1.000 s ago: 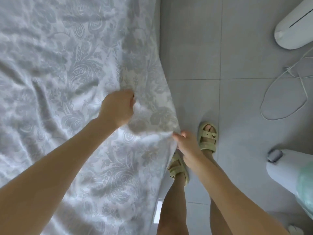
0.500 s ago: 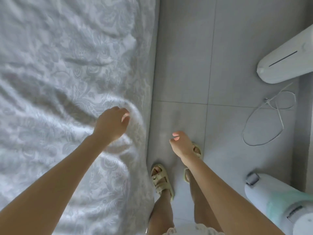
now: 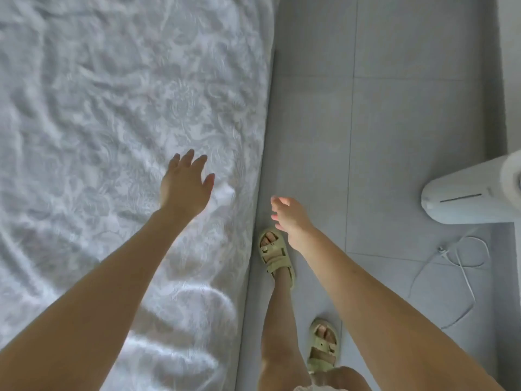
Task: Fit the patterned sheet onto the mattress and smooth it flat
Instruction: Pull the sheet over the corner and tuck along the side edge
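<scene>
White-grey paisley fabric sheet (image 3: 112, 108) lies wrinkled on the bed (image 3: 270, 122) under left hand (image 3: 184, 190), fingers spread, empty; sheet edge runs straight ahead between hands; right hand (image 3: 291, 217) off-bed, fingers loosely curled, empty; left nearer.

Creased cloth sheet (image 3: 118, 108), matt tiles (image 3: 408, 165)

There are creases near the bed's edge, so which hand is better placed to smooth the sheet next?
Left. The left hand is open over the patterned sheet by its creases; the right hand hangs beside it, above the tiled floor.
</scene>
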`<state>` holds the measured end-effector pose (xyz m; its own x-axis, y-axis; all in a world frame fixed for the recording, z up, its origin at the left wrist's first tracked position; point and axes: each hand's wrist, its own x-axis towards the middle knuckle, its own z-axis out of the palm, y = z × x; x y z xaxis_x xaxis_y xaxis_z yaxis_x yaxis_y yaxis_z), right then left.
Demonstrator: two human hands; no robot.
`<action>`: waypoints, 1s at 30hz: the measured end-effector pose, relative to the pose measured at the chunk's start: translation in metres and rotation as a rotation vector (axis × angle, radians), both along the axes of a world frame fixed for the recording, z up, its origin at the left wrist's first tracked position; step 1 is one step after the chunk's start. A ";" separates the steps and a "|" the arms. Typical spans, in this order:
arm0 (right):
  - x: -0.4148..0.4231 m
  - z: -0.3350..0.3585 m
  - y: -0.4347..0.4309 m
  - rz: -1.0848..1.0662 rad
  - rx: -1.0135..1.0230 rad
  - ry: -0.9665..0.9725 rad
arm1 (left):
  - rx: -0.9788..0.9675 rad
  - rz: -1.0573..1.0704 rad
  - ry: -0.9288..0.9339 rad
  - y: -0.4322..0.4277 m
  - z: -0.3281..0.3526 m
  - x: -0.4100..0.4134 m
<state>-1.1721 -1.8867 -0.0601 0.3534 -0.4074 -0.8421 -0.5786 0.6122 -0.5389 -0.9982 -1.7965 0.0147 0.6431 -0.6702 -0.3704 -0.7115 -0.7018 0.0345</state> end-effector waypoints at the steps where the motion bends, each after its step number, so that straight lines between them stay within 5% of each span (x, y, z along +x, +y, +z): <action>1: 0.017 -0.006 -0.015 -0.023 0.027 0.009 | 0.007 -0.016 0.000 -0.015 -0.006 0.015; 6: 0.104 -0.045 -0.090 -0.208 0.218 0.034 | 0.048 -0.166 -0.007 -0.083 -0.038 0.084; 11: 0.141 -0.071 -0.124 -0.119 0.368 -0.045 | 0.271 -0.349 -0.022 -0.114 -0.061 0.102; 17: 0.150 -0.053 -0.134 0.032 0.215 0.018 | 0.358 -0.374 0.040 -0.118 -0.052 0.110; 20: 0.139 -0.040 -0.166 -0.138 0.162 0.052 | 0.465 -0.398 0.090 -0.136 -0.040 0.115; 25: 0.066 -0.012 -0.246 -0.491 0.430 -0.006 | 0.345 -0.201 0.113 -0.190 -0.008 0.137; 28: 0.013 -0.005 -0.296 -0.747 0.294 0.092 | 0.210 -0.119 0.047 -0.223 -0.011 0.152; 30: 0.005 -0.002 -0.320 -0.662 0.210 0.157 | 0.191 -0.094 0.044 -0.246 -0.016 0.159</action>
